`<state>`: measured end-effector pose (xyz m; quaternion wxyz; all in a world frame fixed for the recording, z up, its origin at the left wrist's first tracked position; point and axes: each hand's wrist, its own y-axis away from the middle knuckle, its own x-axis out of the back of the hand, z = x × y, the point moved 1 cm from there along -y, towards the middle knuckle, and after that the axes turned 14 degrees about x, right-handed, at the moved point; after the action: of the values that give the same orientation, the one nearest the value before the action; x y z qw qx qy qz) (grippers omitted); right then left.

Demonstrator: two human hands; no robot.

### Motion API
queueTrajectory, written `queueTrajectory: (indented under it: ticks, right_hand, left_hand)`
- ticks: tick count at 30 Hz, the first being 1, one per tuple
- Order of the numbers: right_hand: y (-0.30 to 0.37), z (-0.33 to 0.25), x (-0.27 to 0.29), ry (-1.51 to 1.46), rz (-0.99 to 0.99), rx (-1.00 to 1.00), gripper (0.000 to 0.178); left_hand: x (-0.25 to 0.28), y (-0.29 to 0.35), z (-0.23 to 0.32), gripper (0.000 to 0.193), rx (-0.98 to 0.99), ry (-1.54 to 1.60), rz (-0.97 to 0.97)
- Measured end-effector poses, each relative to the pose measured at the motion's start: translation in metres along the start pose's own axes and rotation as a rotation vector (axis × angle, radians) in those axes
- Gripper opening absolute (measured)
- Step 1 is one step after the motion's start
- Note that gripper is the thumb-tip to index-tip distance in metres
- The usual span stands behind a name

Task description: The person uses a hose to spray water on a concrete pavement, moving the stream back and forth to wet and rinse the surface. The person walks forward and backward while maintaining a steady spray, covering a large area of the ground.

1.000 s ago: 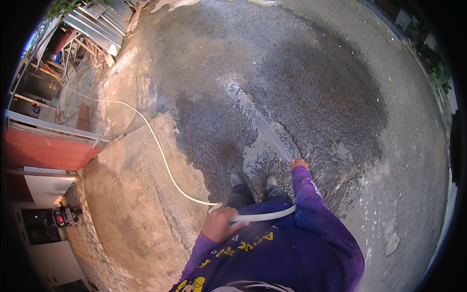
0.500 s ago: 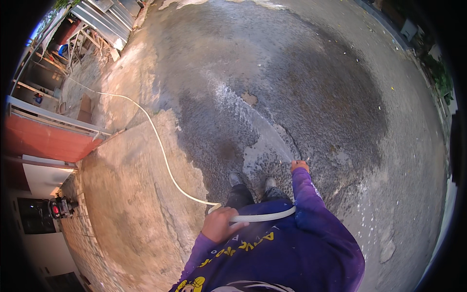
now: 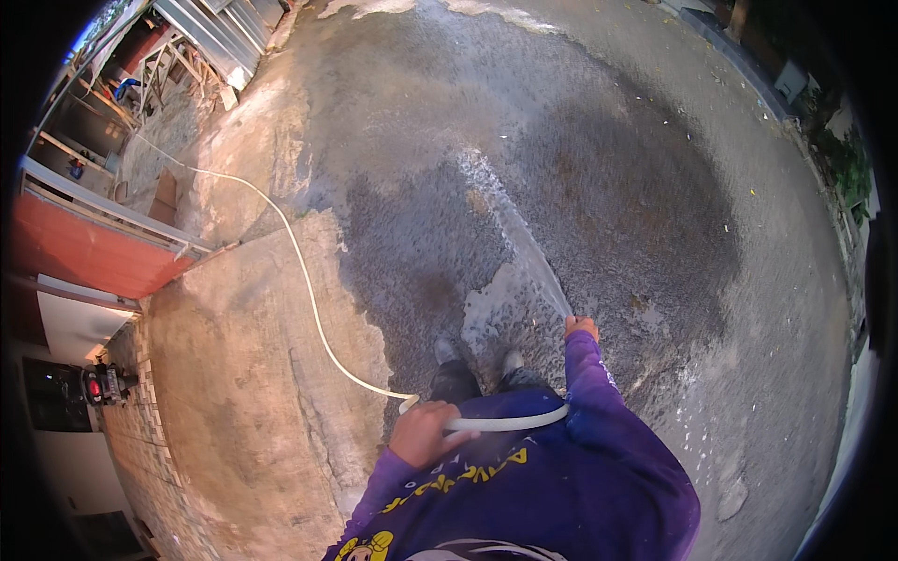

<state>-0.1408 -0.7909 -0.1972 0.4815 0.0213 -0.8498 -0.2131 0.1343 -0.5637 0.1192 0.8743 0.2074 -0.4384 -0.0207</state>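
A pale, cream-white garden hose [image 3: 311, 301] runs over the ground from the far left to me. My left hand [image 3: 424, 432] is closed around it in front of my body. From there the hose bends across my purple shirt and passes behind my right forearm. My right hand [image 3: 581, 326], stretched forward, is closed on its outlet end, which the fingers mostly hide. A spray of water [image 3: 524, 245] shoots from that hand, forward and a little left, onto the wet dark pavement [image 3: 412, 220].
Dry tan concrete [image 3: 253, 374] lies to the left, beside a red wall panel [image 3: 94, 248] and a parked motorbike [image 3: 105, 383]. Wooden frames [image 3: 173, 70] and metal sheets [image 3: 210, 37] stand at the far left. A kerb with plants [image 3: 842, 159] borders the right side.
The water jet has swung to the right and looks narrower and denser. My right hand has shifted slightly right and nearer. My left hand keeps its hold on the hose.
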Motion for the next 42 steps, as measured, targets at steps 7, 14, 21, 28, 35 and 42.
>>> queueTrajectory:
  ticks: [7, 14, 21, 28, 35, 42]
  right_hand:
    - [-0.005, -0.010, 0.011, 0.005, -0.070, 0.096, 0.042]
    - [-0.007, -0.017, 0.011, 0.017, -0.054, 0.091, 0.041]
    - [-0.005, -0.018, 0.004, 0.024, -0.087, 0.100, 0.041]
    - [-0.010, 0.003, -0.001, -0.021, -0.075, 0.105, 0.042]
    - [-0.012, 0.005, -0.001, 0.031, -0.054, 0.149, 0.040]
    - [-0.012, 0.019, -0.004, 0.034, -0.031, 0.061, 0.041]
  left_hand:
    - [-0.005, 0.001, 0.000, 0.041, 0.003, -0.010, -0.004]
    - [-0.013, -0.002, -0.006, 0.044, 0.007, -0.040, -0.025]
    - [-0.012, -0.008, -0.006, 0.043, 0.014, -0.056, -0.063]
    - [-0.014, -0.012, -0.001, 0.043, -0.008, -0.059, -0.053]
    - [-0.013, -0.015, 0.005, 0.043, -0.026, -0.073, -0.028]
    - [-0.018, -0.016, 0.003, 0.044, -0.059, -0.040, -0.043]
